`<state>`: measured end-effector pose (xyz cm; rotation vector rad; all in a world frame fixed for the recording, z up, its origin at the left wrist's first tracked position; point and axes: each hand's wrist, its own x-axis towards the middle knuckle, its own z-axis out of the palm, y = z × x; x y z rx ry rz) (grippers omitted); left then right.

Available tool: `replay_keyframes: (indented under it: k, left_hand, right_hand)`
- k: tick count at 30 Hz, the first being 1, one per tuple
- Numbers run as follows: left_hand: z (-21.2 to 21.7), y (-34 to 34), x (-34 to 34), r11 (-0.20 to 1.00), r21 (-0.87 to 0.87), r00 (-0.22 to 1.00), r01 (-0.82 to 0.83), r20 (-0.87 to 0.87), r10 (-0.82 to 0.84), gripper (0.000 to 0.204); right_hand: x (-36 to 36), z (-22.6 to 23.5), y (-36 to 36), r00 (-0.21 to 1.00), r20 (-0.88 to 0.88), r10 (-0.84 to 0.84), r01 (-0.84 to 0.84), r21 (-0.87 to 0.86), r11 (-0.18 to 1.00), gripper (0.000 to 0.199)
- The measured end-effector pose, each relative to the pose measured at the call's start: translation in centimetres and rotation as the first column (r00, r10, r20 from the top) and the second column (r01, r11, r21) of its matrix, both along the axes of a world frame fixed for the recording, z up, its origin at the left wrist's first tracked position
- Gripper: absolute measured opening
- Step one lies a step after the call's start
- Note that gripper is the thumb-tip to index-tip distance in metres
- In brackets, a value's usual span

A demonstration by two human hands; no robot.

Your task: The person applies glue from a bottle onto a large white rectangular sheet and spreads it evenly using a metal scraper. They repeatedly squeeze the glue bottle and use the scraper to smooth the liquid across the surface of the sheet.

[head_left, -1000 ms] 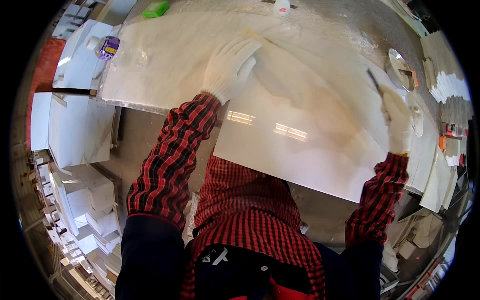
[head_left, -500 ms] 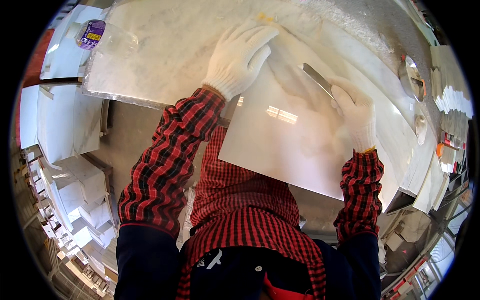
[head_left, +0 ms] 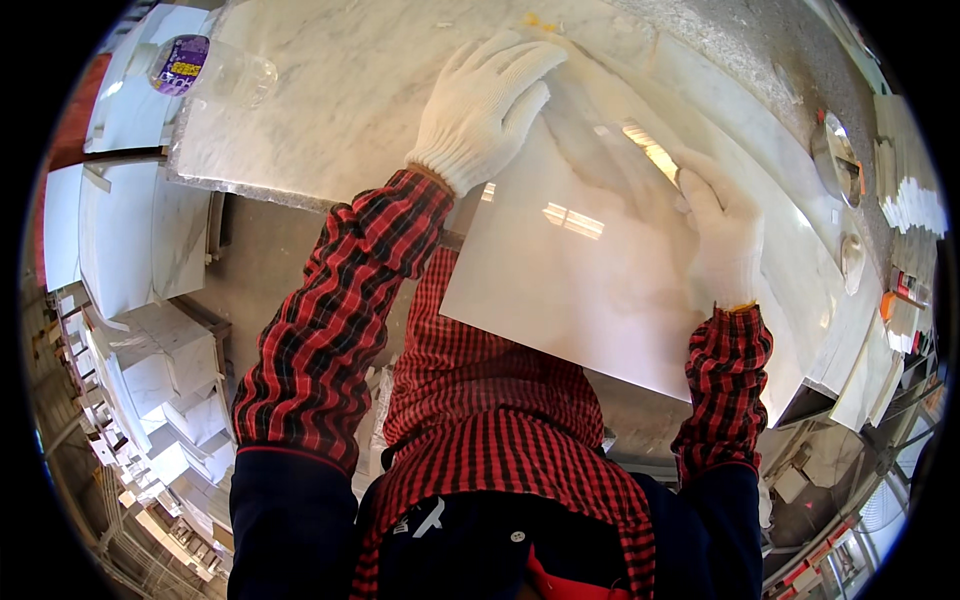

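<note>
A glossy, cream-white stone tile [head_left: 560, 285] with faint brown veining lies in front of me, its near edge jutting past the worktop. My left hand [head_left: 485, 115], in a white knitted glove, rests flat at the tile's far left corner with fingers stretched out. On the right, my gloved right hand [head_left: 725, 225] is closed around a narrow metal scraper [head_left: 652, 153]. Its blade points to the far left over the tile and catches bright light. The glove hides the scraper's grip end, and whether the blade touches the surface I cannot tell.
A pale marble slab [head_left: 290, 135] forms the worktop. On it at far left lies a clear plastic bottle [head_left: 240, 75] with a purple label. A round metal dish [head_left: 832, 160] sits at the right, near a small whitish object [head_left: 852, 262]. Stacked stone pieces [head_left: 125, 230] stand left.
The scraper's blade has tilted slightly and shifted a little right with my right hand, now reflecting bright light. My left hand stays on the tile; the whole view has moved slightly.
</note>
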<state>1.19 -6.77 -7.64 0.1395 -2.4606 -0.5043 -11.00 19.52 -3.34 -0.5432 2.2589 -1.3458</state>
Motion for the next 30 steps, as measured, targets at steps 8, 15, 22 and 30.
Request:
replay_keyframes:
  k: [8,15,22,30]
  left_hand:
    - [0.2,-0.3,0.7,1.0,-0.012,0.994,0.008,0.109,-0.007,0.036]
    - [0.2,0.1,-0.1,0.997,-0.079,0.997,0.012,0.081,-0.006,0.039]
    - [0.4,0.6,0.3,0.99,-0.133,0.994,-0.038,0.098,0.051,0.04]
    - [1.0,0.2,0.5,0.998,-0.044,0.999,0.041,0.016,-0.041,0.035]
  right_hand:
    - [-5.2,2.0,5.0,0.976,-0.038,-0.216,0.211,-0.117,0.971,0.037]
    - [-23.3,2.0,21.5,0.507,-0.839,0.199,0.281,0.379,0.882,0.038]
    - [-26.8,3.6,22.3,0.559,-0.748,0.357,0.473,0.642,0.604,0.038]
    - [-3.5,2.7,6.7,0.994,-0.067,0.089,-0.073,0.214,0.974,0.033]
